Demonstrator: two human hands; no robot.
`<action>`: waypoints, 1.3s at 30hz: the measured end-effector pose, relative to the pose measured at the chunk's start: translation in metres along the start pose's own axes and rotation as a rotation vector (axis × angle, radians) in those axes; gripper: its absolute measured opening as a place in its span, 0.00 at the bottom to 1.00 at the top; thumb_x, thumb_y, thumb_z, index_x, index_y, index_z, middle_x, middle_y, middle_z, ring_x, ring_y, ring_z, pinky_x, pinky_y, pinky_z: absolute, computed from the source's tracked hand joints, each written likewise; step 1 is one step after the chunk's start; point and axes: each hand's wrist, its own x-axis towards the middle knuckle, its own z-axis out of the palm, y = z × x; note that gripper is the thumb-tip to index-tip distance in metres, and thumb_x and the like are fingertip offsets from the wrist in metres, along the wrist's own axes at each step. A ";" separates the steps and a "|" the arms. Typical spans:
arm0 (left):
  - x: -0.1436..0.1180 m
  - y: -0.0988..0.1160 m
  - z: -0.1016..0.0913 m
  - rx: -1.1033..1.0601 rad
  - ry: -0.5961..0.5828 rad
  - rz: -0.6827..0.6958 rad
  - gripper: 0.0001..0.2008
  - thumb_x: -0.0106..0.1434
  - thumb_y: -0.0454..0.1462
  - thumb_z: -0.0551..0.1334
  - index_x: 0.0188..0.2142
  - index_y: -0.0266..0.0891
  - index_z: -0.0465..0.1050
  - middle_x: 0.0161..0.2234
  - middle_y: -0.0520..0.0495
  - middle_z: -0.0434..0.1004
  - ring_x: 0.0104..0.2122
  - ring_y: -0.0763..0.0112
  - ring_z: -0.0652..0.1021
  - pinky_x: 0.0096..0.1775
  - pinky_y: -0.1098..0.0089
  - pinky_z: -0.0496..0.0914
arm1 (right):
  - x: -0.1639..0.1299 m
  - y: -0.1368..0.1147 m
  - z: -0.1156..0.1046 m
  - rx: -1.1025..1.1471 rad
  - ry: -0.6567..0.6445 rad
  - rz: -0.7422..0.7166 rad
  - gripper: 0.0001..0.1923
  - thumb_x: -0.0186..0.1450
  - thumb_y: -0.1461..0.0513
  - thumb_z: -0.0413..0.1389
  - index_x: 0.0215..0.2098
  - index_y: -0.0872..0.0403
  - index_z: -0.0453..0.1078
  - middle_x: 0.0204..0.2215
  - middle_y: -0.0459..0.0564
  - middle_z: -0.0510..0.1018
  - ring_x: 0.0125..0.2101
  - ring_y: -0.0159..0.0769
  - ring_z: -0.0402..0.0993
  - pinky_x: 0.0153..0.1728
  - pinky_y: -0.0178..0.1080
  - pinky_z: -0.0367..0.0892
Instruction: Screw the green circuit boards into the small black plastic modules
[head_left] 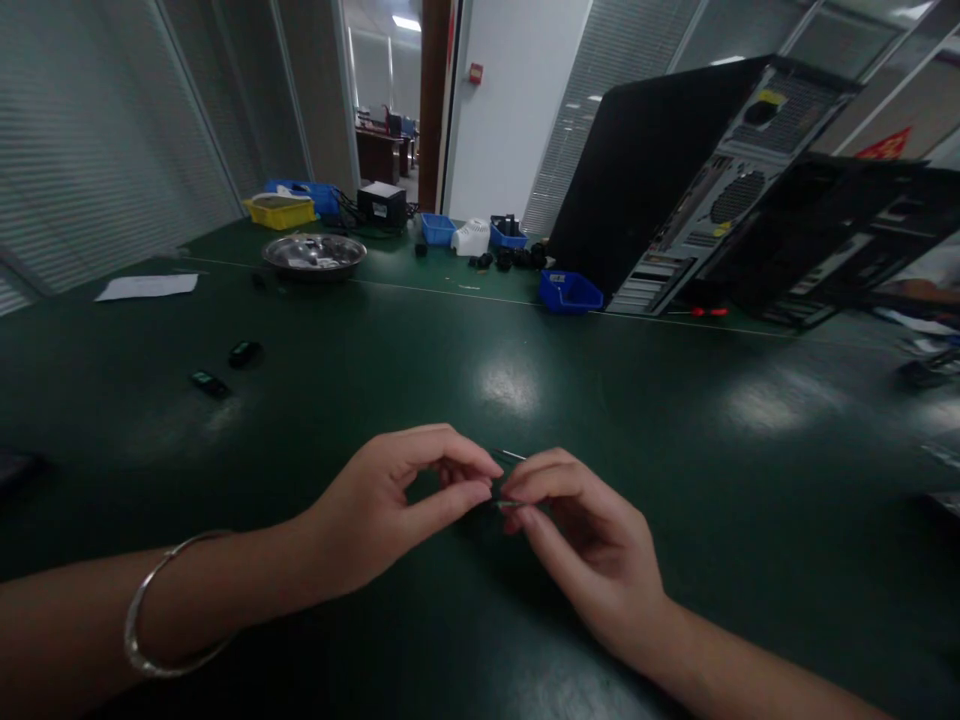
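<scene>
Both my hands meet over the green tabletop in the lower middle of the head view. My left hand (397, 490), with a silver bangle (135, 625) on its wrist, has thumb and fingers brought together in a pinch. What sits between those fingertips, if anything, is too small to make out. Close against them, my right hand (592, 540) pinches a small thin piece (508, 503), shiny and partly covered by the fingers. Just beyond the fingertips lies a thin metal rod (513, 455) on the table, its right end hidden behind my right hand.
On the green table (360, 370) are two small black devices (210, 384), white paper (147, 287) and a steel bowl (313, 255). Farther back are a yellow bin (280, 212) and a blue bin (437, 229). A blue tray (570, 292) stands beside a black computer tower (660, 170).
</scene>
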 end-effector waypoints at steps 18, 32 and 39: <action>0.003 -0.028 0.020 0.322 -0.262 0.006 0.14 0.62 0.28 0.60 0.44 0.44 0.75 0.41 0.47 0.71 0.38 0.67 0.75 0.39 0.70 0.70 | 0.000 0.020 -0.022 0.011 -0.073 0.068 0.04 0.68 0.67 0.56 0.37 0.52 0.68 0.41 0.54 0.76 0.36 0.36 0.77 0.39 0.41 0.75; 0.004 -0.024 0.024 0.241 -0.229 -0.164 0.19 0.52 0.25 0.65 0.41 0.40 0.65 0.41 0.47 0.71 0.41 0.62 0.73 0.44 0.62 0.68 | 0.005 0.019 -0.025 -0.202 -0.258 -0.033 0.15 0.64 0.73 0.56 0.44 0.50 0.71 0.42 0.52 0.79 0.39 0.38 0.78 0.40 0.38 0.75; 0.002 -0.028 0.025 0.337 -0.197 -0.156 0.25 0.50 0.33 0.73 0.42 0.41 0.61 0.40 0.47 0.68 0.40 0.59 0.70 0.43 0.58 0.67 | 0.004 0.018 -0.021 -0.317 -0.336 -0.030 0.23 0.61 0.73 0.58 0.51 0.48 0.67 0.40 0.48 0.80 0.40 0.38 0.76 0.42 0.41 0.71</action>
